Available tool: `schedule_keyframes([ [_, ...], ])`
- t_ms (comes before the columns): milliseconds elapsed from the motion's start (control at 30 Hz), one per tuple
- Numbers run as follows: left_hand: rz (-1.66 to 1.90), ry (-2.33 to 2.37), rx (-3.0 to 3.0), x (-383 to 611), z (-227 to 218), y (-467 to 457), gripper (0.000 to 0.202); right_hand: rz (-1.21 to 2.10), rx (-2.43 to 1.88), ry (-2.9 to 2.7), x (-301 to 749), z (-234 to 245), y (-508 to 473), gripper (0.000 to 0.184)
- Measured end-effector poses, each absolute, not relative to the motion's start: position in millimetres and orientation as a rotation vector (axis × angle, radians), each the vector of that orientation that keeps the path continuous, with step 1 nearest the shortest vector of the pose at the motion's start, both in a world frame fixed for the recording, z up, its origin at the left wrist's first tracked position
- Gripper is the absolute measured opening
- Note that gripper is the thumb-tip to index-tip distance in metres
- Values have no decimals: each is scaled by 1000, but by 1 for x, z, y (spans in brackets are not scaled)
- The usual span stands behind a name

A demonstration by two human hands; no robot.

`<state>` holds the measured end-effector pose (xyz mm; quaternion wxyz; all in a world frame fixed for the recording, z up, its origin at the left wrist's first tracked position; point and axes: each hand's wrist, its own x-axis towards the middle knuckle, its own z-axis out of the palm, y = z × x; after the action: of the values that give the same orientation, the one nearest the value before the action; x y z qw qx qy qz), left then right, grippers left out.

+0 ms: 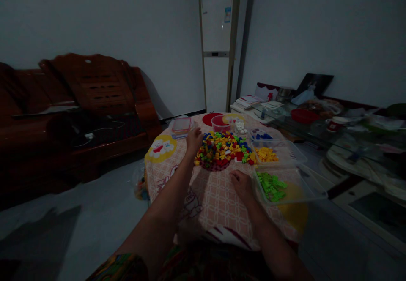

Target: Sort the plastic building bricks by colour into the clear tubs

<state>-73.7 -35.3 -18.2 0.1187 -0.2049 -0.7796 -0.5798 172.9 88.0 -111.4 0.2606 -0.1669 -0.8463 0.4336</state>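
Note:
A mixed pile of toy building bricks in red, yellow, blue and green lies on the round table. At its left edge is my left hand, fingers bent together; whether a brick is in them is too dark to see. My right hand hovers or rests over the cloth in front of the pile, fingers curled in, their contents hidden. Just right of it, a clear tray holds green bricks. Behind that, yellow bricks and blue bricks lie in clear trays of their own.
A clear box with white bricks and a pinkish tub stand at the table's back. Stacked plastic containers sit at back left. A cluttered glass-topped cabinet stands right; a wooden sofa is left.

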Motion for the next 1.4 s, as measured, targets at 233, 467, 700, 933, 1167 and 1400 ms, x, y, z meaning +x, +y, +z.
schedule_keyframes([
  [233, -1023, -2623, -422, -34, -99, -126, 29, 865, -499, -2504, 169, -103, 81, 27],
  [467, -912, -2713, -499, -27, -100, -124, 29, 658, -444, -2732, 128, -80, 40, 25],
  [700, -941, -2724, -458, -27, -102, -127, 35, 481, -585, -2865, 95, -72, 14, 31],
  [933, -955, -2726, -456, -27, -99, -128, 33, 595, -503, -2815, 109, -76, 18, 25],
  [1167, -1003, -2686, -450, -27, -101, -127, 31, 1009, -546, -2496, 187, -71, 60, 27],
  [1400, -1016, -2681, -461, -31, -105, -126, 32, 599, -892, -2271, 249, -40, 131, 39],
])
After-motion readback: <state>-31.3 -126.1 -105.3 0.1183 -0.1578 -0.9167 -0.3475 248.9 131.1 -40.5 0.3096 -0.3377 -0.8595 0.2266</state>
